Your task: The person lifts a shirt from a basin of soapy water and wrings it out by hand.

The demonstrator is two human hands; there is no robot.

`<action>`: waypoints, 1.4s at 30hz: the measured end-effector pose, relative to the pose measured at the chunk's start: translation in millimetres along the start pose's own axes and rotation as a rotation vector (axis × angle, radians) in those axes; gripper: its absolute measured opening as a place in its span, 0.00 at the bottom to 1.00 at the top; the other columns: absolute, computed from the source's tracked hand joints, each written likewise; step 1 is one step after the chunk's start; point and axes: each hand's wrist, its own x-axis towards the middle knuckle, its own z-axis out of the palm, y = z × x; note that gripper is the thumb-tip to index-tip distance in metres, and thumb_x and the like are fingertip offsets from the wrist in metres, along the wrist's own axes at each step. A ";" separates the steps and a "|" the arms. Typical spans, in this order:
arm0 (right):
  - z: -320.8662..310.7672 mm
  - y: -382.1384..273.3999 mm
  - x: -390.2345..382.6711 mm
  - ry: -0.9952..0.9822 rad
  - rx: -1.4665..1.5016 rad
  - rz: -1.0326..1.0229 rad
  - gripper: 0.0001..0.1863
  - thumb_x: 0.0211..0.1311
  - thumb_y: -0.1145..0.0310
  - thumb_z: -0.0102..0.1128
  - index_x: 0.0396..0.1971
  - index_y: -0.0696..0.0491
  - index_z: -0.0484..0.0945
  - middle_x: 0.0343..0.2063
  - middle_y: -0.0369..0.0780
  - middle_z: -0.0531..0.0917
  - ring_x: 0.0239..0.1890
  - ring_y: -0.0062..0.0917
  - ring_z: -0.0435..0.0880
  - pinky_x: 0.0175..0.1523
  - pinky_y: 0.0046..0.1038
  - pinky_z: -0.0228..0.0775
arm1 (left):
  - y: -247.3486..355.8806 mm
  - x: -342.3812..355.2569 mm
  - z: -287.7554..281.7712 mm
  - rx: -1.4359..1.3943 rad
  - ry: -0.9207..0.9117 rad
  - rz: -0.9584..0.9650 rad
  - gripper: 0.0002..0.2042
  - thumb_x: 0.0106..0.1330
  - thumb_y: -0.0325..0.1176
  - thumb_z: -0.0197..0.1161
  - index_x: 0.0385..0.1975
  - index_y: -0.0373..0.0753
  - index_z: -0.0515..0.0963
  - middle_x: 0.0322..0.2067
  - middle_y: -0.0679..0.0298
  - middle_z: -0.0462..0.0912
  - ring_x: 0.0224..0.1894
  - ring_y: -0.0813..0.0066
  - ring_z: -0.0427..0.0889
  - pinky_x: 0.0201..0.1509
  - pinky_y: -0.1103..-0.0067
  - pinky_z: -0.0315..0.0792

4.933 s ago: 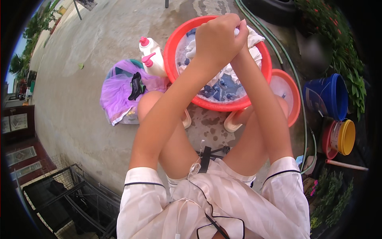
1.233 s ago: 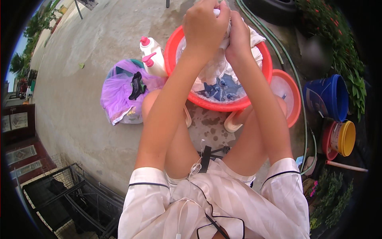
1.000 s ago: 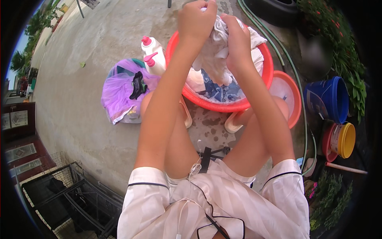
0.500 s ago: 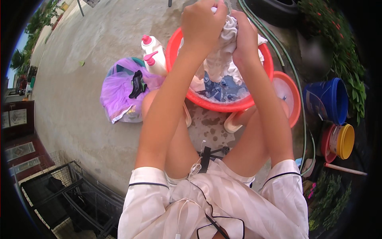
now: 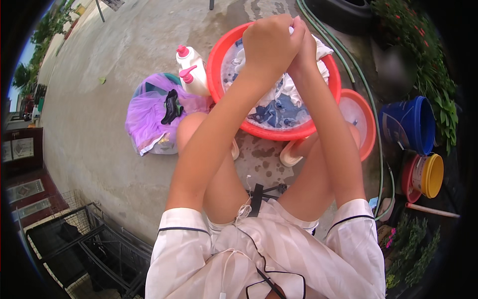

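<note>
My left hand (image 5: 271, 45) is closed, fingers wrapped round the white cloth (image 5: 294, 92), most of which lies bunched in the red basin (image 5: 215, 72). My right hand (image 5: 303, 49) is pressed close beside it, also closed on the white cloth; the gripped part is mostly hidden behind my fingers. Both hands are over the back half of the basin. Blue patterned fabric (image 5: 279, 112) sits in cloudy, sudsy water below my wrists. Left of the basin stands a white pump bottle (image 5: 194, 79) with pink tops.
Purple gauzy clothing (image 5: 144, 119) with a black item is piled in a teal tub at left. An orange basin (image 5: 366, 124), green hose (image 5: 374, 119), blue bucket (image 5: 420, 124) and yellow bucket (image 5: 428, 177) are on the right. Black metal racks (image 5: 89, 249) stand at lower left.
My hands have come down from above the basin's back rim and closer together. The white cloth that hung bunched between them is now lower and largely covered by my hands.
</note>
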 end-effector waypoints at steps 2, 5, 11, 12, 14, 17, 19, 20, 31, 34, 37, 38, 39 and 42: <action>15.0 -5.4 -17.7 0.029 -0.041 -0.012 0.10 0.55 0.64 0.52 0.30 0.56 0.74 0.26 0.35 0.77 0.26 0.19 0.75 0.30 0.24 0.67 | -8.5 5.6 -2.6 -0.002 0.010 -0.045 0.16 0.55 0.41 0.57 0.17 0.33 0.77 0.14 0.51 0.75 0.19 0.53 0.75 0.25 0.68 0.68; 27.6 -5.4 -35.0 0.039 -0.171 -0.011 0.10 0.55 0.64 0.53 0.30 0.56 0.75 0.24 0.34 0.76 0.26 0.17 0.73 0.31 0.23 0.65 | -28.2 18.9 -7.0 0.023 0.048 -0.105 0.16 0.55 0.41 0.57 0.16 0.33 0.77 0.14 0.50 0.75 0.20 0.52 0.76 0.25 0.67 0.69; 27.1 3.1 -38.8 -0.015 -0.245 -0.087 0.09 0.54 0.65 0.54 0.28 0.56 0.75 0.24 0.33 0.76 0.25 0.16 0.71 0.32 0.20 0.63 | -33.5 25.9 -10.3 0.064 0.082 -0.230 0.16 0.56 0.42 0.56 0.16 0.34 0.77 0.16 0.50 0.76 0.21 0.51 0.76 0.27 0.67 0.69; 24.6 -0.4 -35.0 0.006 -0.231 -0.055 0.09 0.54 0.65 0.54 0.28 0.56 0.75 0.24 0.34 0.76 0.25 0.16 0.71 0.32 0.21 0.64 | -28.0 22.6 -8.7 0.065 0.060 -0.199 0.17 0.56 0.42 0.56 0.16 0.34 0.77 0.15 0.50 0.75 0.21 0.51 0.76 0.27 0.67 0.69; 22.2 -6.3 -28.6 0.028 -0.217 -0.024 0.09 0.54 0.65 0.54 0.28 0.56 0.74 0.25 0.34 0.76 0.25 0.17 0.72 0.32 0.21 0.64 | -18.2 16.3 -5.9 0.066 0.038 -0.167 0.17 0.56 0.42 0.56 0.16 0.34 0.77 0.15 0.51 0.75 0.21 0.52 0.76 0.26 0.67 0.69; 11.4 -9.1 -11.9 0.045 -0.059 -0.030 0.10 0.55 0.62 0.53 0.28 0.54 0.74 0.27 0.35 0.77 0.27 0.20 0.76 0.32 0.24 0.68 | -3.4 6.8 -0.5 0.069 0.016 -0.056 0.16 0.56 0.42 0.56 0.15 0.35 0.76 0.13 0.52 0.74 0.20 0.52 0.75 0.26 0.67 0.68; 3.4 -3.5 2.1 0.010 -0.029 -0.019 0.10 0.55 0.62 0.52 0.28 0.54 0.74 0.27 0.35 0.77 0.27 0.20 0.76 0.32 0.24 0.68 | 4.6 0.3 1.1 -0.033 0.024 0.013 0.16 0.56 0.41 0.56 0.14 0.35 0.75 0.12 0.53 0.73 0.19 0.53 0.74 0.25 0.67 0.68; 2.3 -1.7 5.1 -0.028 0.001 -0.004 0.10 0.55 0.62 0.52 0.28 0.54 0.74 0.27 0.36 0.77 0.27 0.20 0.76 0.32 0.24 0.68 | 3.3 0.7 0.8 -0.032 0.024 0.013 0.16 0.56 0.41 0.56 0.14 0.35 0.75 0.12 0.53 0.73 0.19 0.53 0.74 0.25 0.67 0.68; 35.8 0.0 -42.6 -0.033 -0.276 -0.135 0.09 0.54 0.65 0.53 0.28 0.55 0.75 0.22 0.34 0.76 0.25 0.17 0.74 0.30 0.21 0.64 | -36.8 30.8 -18.7 0.034 0.059 -0.266 0.16 0.56 0.41 0.56 0.17 0.34 0.77 0.16 0.51 0.77 0.21 0.51 0.77 0.28 0.67 0.70; 29.0 -4.4 -31.7 0.031 -0.184 -0.050 0.09 0.54 0.64 0.53 0.28 0.55 0.75 0.22 0.33 0.76 0.26 0.17 0.74 0.31 0.21 0.64 | -16.3 21.1 -13.1 0.082 0.017 -0.174 0.15 0.56 0.41 0.56 0.17 0.34 0.78 0.16 0.51 0.77 0.21 0.52 0.77 0.27 0.67 0.70; 11.6 -3.3 -5.4 0.037 -0.068 -0.001 0.10 0.55 0.63 0.54 0.28 0.55 0.75 0.22 0.34 0.76 0.26 0.17 0.74 0.31 0.22 0.65 | -4.8 7.5 -0.3 0.060 0.017 -0.066 0.15 0.56 0.41 0.56 0.18 0.35 0.78 0.16 0.51 0.76 0.21 0.52 0.77 0.27 0.67 0.70; 3.0 0.3 4.5 0.017 0.003 -0.005 0.10 0.55 0.62 0.54 0.28 0.54 0.75 0.23 0.34 0.76 0.26 0.18 0.74 0.31 0.22 0.65 | -1.7 5.4 2.6 0.056 0.015 -0.064 0.15 0.56 0.41 0.56 0.18 0.35 0.78 0.16 0.51 0.76 0.21 0.52 0.77 0.27 0.67 0.70; -7.5 2.2 13.5 0.005 -0.034 0.020 0.11 0.56 0.61 0.54 0.27 0.54 0.75 0.21 0.33 0.75 0.24 0.18 0.74 0.30 0.22 0.65 | 1.0 3.7 5.5 0.048 0.003 -0.040 0.15 0.55 0.41 0.56 0.18 0.35 0.78 0.15 0.51 0.76 0.21 0.52 0.77 0.27 0.67 0.70; 12.0 0.9 -6.0 0.077 -0.087 -0.022 0.10 0.56 0.62 0.53 0.27 0.54 0.75 0.20 0.32 0.75 0.22 0.17 0.73 0.29 0.21 0.64 | -9.2 5.0 2.1 0.066 0.014 -0.042 0.15 0.55 0.42 0.56 0.18 0.35 0.78 0.15 0.51 0.76 0.21 0.52 0.77 0.27 0.67 0.70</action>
